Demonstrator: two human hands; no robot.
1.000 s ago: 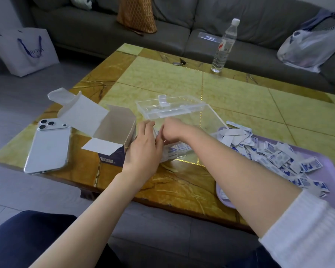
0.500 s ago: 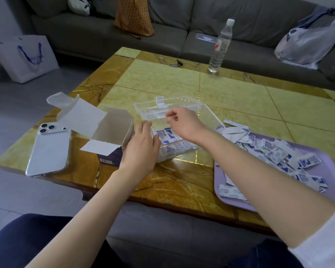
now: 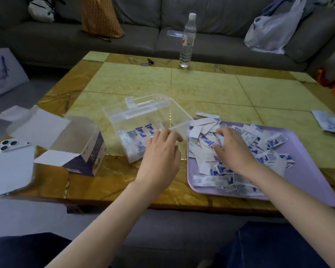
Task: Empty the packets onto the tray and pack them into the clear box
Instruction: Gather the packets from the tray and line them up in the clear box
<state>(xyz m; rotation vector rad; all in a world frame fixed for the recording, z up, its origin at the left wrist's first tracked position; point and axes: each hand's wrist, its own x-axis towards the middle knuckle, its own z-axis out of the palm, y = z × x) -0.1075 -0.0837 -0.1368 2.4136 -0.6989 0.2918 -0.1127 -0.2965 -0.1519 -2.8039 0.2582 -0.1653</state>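
Now the packets (image 3: 269, 149) heaped on the tray (image 3: 309, 176) at the near right corner of the table (image 3: 201, 88) are raked by the right hand (image 3: 232, 149), grip lost in blur, the clear box (image 3: 143, 120) steadied by the open-fingered left hand (image 3: 161, 153); small squared stacks are advised.

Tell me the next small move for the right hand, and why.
Probably pinch a few packets under the right hand and carry them to the clear box. That hand lies spread on the heap on the purple tray, apparently holding nothing; the box stands open with few packets inside, and the left hand rests at its near edge.
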